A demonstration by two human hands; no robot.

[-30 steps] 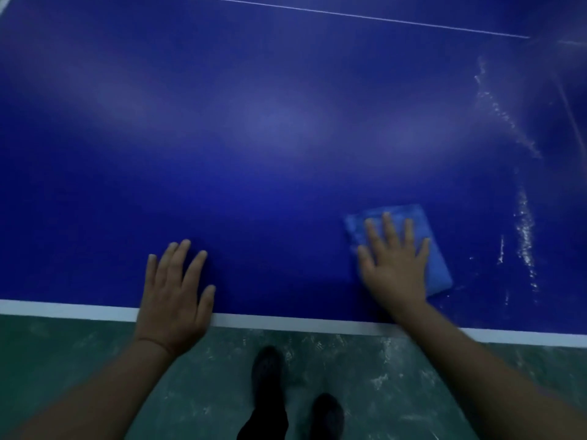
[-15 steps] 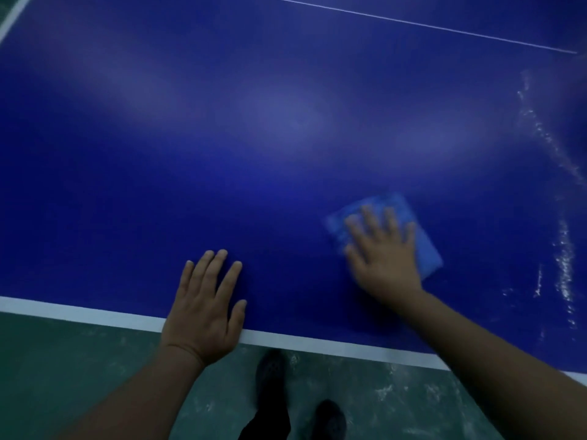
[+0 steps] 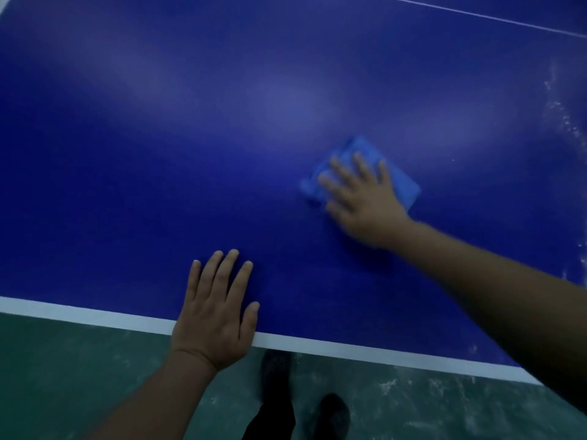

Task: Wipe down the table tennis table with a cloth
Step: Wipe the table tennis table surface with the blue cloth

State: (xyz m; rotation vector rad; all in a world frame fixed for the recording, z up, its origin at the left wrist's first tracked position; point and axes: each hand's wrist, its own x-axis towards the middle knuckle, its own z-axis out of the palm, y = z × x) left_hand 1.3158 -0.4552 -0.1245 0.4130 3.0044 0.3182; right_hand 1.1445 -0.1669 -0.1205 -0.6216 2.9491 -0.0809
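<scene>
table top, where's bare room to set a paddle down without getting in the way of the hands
The broad stretch of table left of the cloth and beyond the left hand is bare up to the far white line. The near edge is taken by the left hand; the right hand presses the cloth; whitish streaks mark the right side.

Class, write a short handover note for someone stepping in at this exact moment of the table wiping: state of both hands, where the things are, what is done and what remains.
Left hand: open, flat on the table at its near white edge line, bracing.
Right hand: open, fingers spread, pressing the folded blue cloth flat on the table; it is blurred, so mid-stroke.
Done: cannot tell how much has been wiped; the area around the cloth looks free of marks.
Left: whitish streaks remain along the table's right side, so wipe there next.
</scene>
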